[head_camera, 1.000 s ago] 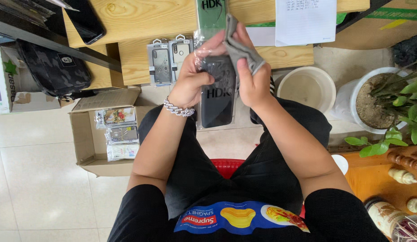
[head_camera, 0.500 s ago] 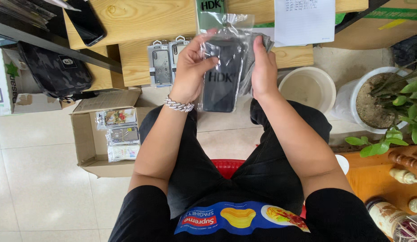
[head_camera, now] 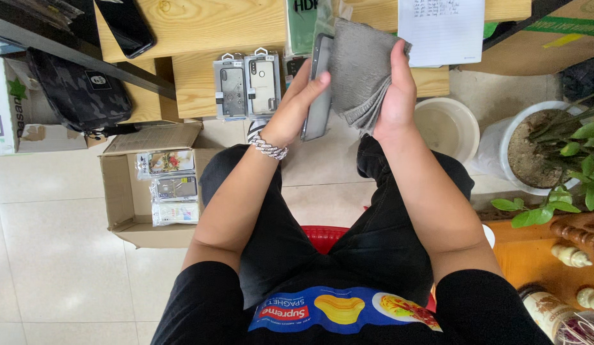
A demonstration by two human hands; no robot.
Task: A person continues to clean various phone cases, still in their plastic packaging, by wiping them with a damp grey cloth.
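Left hand (head_camera: 290,112) fingers clasping slim dark phone case (head_camera: 318,89) edge-on above lap, right hand (head_camera: 393,96) gripping folded grey cloth (head_camera: 361,70), apparently pressed to case, wooden bench (head_camera: 201,45) behind, cardboard box (head_camera: 127,191) beside

- I am wearing a black short-sleeved T-shirt (head_camera: 348,319); its sleeves are ending above my elbows.
- The shirt is carrying a bright print (head_camera: 338,310) across the chest: a blue patch, yellow and multicoloured shapes, a small red box.
- I am wearing black trousers (head_camera: 348,236), creased over both thighs.
- A silver chain-link bracelet (head_camera: 269,149) is circling my left wrist.
- My forearms and hands are showing bare, with no gloves or rings.
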